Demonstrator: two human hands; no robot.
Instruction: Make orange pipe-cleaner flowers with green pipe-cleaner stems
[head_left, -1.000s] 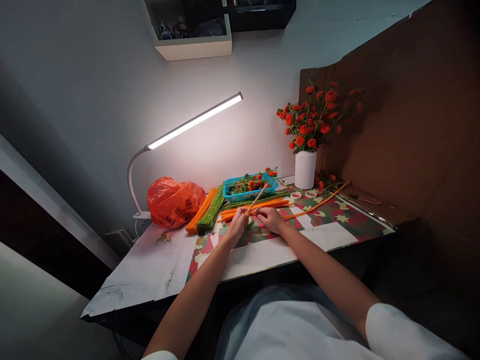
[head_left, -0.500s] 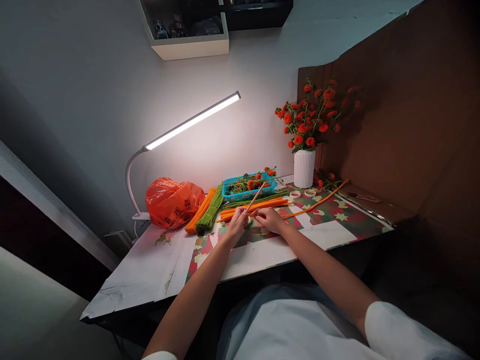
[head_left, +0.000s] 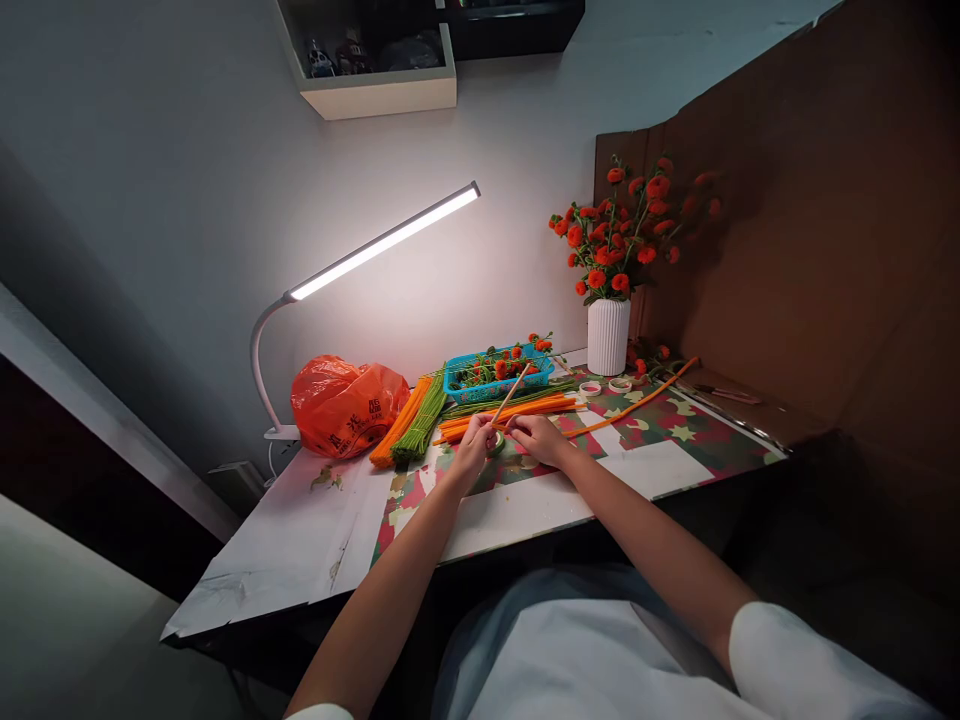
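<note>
My left hand [head_left: 472, 445] is closed round a thin wooden stick [head_left: 513, 393], which slants up and to the right over the table. Close beside it, my right hand [head_left: 538, 441] has its fingers pinched together on a long orange pipe cleaner [head_left: 637, 408]. That strip runs from behind the right hand toward the back right; its near end is hidden by the fingers. Just beyond both hands lies a loose pile of orange pipe cleaners [head_left: 551, 404]. Below the fingers, a roll of green tape [head_left: 496, 444] is partly covered by the left hand.
A blue basket [head_left: 457, 388] with orange flowers stands behind the pile. Left are green pipe cleaners [head_left: 422, 425] and an orange plastic bag [head_left: 345, 405] under a lit lamp [head_left: 386, 240]. At right stand a white vase [head_left: 608, 338] of flowers, tape rolls [head_left: 590, 388] and a cardboard wall [head_left: 787, 230].
</note>
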